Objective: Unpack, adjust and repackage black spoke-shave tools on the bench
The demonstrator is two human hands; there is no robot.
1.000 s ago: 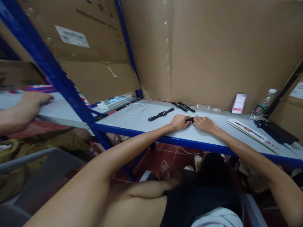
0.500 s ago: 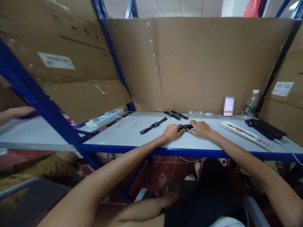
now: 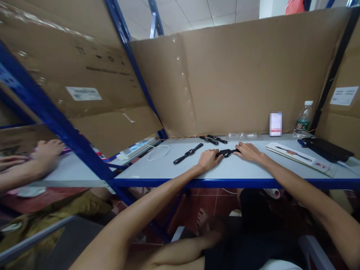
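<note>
A black watch with its strap laid out straight is between my hands, low over the white table. My left hand is closed on its left strap, fingers curled over the end near the case. On the other side my right hand pinches the tip of the right strap, and part of that strap shows between hand and case. Another black watch lies flat to the left of my left hand. Two more black watches rest close together at the back of the table.
Right of my hands lies a flat package with a strap pictured on it. A phone, a water bottle and a black case stand or lie beyond. At left are a power strip, a white cable and another person's hand.
My right hand has shifted outward along the strap, so more of the watch shows between my hands. The view has tilted, and the other person's hand shows more.
</note>
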